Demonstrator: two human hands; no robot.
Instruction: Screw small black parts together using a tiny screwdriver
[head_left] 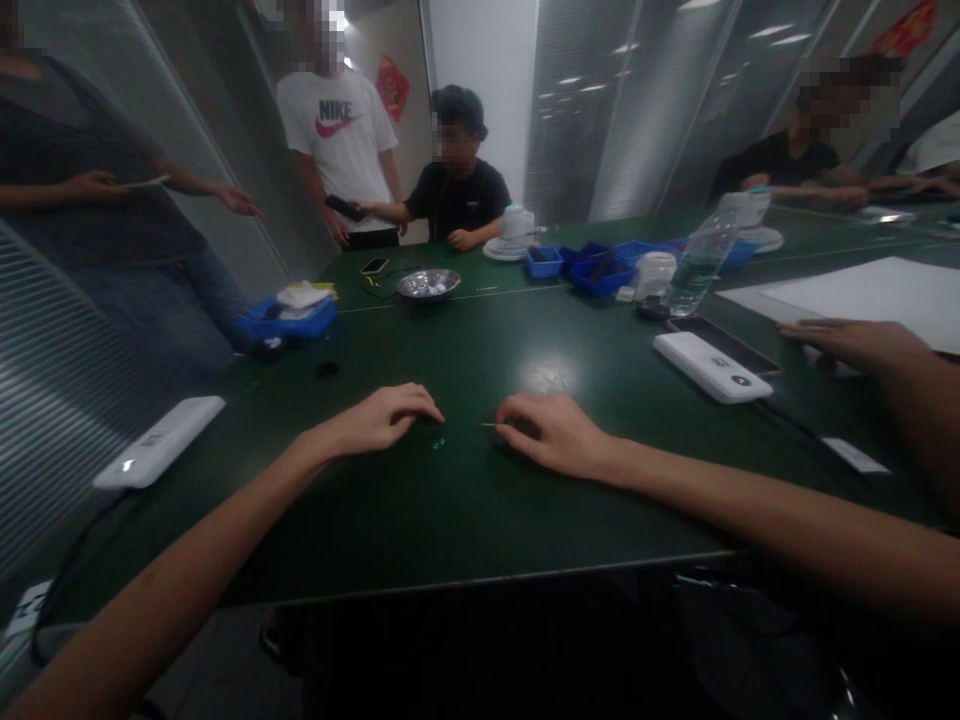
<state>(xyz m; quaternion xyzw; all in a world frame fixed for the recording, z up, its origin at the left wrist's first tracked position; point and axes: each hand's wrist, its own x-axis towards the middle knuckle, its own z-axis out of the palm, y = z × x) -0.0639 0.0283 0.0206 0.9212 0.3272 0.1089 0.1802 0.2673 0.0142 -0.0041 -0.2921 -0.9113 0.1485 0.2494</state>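
Both my hands rest on a dark green table (465, 500). My left hand (386, 415) is curled, its fingertips pressed together on the table just left of a tiny green part (439, 442). My right hand (551, 432) is closed in a pinch on a thin metal pin or tool (489, 425) that points left toward that part. The two hands lie a short gap apart.
White power banks lie at the left (159, 441) and right (711, 366). A metal bowl (428, 284), phone (374, 265), blue trays (600, 268), water bottle (701, 255) and small fan (514, 232) sit farther back. Another person's hand (851, 340) rests at right. Several people stand or sit around.
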